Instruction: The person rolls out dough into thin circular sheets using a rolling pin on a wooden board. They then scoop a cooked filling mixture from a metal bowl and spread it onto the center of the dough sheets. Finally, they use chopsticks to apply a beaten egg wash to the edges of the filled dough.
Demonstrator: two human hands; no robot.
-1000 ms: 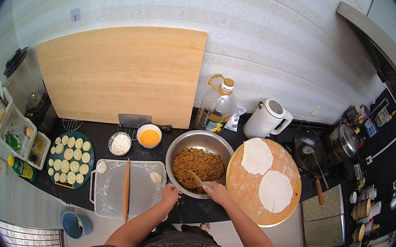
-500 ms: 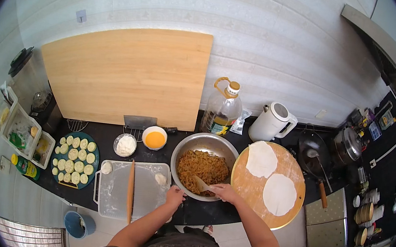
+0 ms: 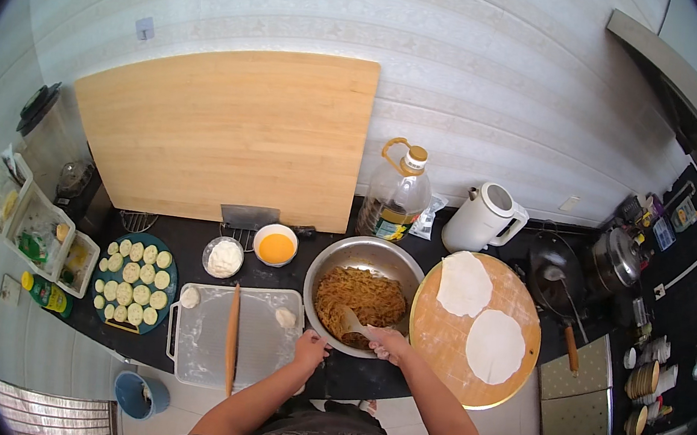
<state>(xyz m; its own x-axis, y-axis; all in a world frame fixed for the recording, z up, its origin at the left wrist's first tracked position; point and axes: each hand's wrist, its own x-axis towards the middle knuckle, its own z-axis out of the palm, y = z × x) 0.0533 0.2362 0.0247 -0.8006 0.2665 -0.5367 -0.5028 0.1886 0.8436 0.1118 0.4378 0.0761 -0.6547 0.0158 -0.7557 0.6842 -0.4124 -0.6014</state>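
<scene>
A wide stainless steel bowl (image 3: 413, 268) stands in front of me, holding a brown shredded filling (image 3: 364, 292). My right hand (image 3: 387, 344) is closed round the handle of a pale spatula (image 3: 352, 319), whose blade sits in the near part of the filling. At the bowl's near left rim, the fingers of my left hand (image 3: 313, 349) are bent and gripping the edge. Right of the bowl, a round wooden board (image 3: 428, 351) carries two thin dough sheets, one farther back (image 3: 465, 284) and one nearer (image 3: 495, 347).
Left of the bowl lies a tray (image 3: 263, 362) with a rolling pin (image 3: 232, 337) and two dough lumps. Behind it are a flour bowl (image 3: 223, 257), a bowl of beaten egg (image 3: 276, 246) and a cleaver (image 3: 250, 217). An oil jug (image 3: 394, 193) and white kettle (image 3: 484, 220) stand at the back.
My right hand and the spatula have shifted slightly left over the bowl. The left hand stays at the rim, and the whole view has moved a little.
</scene>
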